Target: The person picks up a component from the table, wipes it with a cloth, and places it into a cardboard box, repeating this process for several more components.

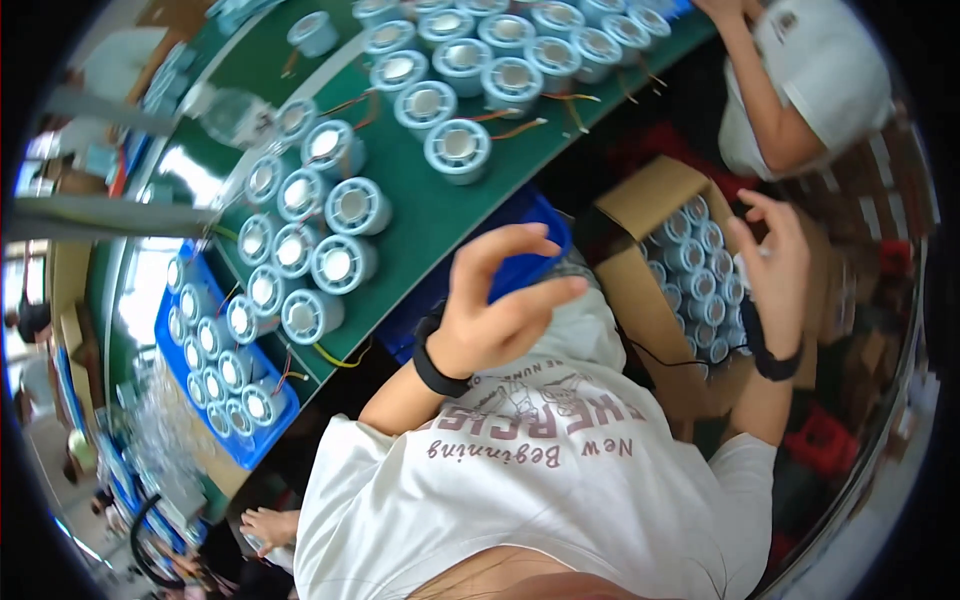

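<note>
While the left hand (492, 322) and right hand (778, 268) appear empty, fingers parted, blue cylinders (702, 283) stand in the carton (655, 198) just beside the right. Judged rigid, smooth, moderately heavy; hold around the side wall, avoiding any wires (519, 130).

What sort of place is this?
Probably a factory assembly or packing floor: rows of pale-blue cylindrical units with wires sit on a green worktable, and similar ones are packed in an open cardboard box.
</note>
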Available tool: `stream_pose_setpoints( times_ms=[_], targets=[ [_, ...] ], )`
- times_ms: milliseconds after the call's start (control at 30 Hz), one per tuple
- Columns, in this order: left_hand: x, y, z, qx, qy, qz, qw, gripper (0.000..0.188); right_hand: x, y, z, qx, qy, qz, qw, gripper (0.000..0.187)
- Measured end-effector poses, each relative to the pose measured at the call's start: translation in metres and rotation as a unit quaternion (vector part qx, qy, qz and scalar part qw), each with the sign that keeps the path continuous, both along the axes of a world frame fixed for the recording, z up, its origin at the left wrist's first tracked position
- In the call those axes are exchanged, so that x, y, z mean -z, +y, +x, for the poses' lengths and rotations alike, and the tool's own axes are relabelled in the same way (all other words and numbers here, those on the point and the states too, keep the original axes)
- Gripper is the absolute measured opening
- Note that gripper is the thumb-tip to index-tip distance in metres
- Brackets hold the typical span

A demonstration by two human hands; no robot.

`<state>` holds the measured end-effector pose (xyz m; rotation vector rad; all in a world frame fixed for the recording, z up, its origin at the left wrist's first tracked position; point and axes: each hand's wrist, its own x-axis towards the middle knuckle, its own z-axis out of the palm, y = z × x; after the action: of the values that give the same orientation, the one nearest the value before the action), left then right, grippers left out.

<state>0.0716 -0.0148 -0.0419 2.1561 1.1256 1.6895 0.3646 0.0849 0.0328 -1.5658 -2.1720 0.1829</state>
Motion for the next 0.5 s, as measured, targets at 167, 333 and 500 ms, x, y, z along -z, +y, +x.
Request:
stream_pose_setpoints(
  times_ms=[167, 333, 500],
  targets=[
    [-0.019, -0.011, -0.019, 0.084, -0.087, -0.033, 0.992, 0.035, -0.106, 0.09, -0.143, -0.275, 0.029, 0.018, 0.961, 0.038],
    [-0.04, -0.036, -0.053, 0.07, -0.133, -0.06, 0.987, 0.033, -0.136, 0.165, -0.374, -0.484, -0.229, -0.02, 0.844, 0.057],
    [-0.048, -0.043, -0.081, 0.074, -0.144, -0.065, 0.985, 0.028, -0.004, 0.294, -0.524, -0.527, -0.343, 0.095, 0.772, 0.085]
  ],
)
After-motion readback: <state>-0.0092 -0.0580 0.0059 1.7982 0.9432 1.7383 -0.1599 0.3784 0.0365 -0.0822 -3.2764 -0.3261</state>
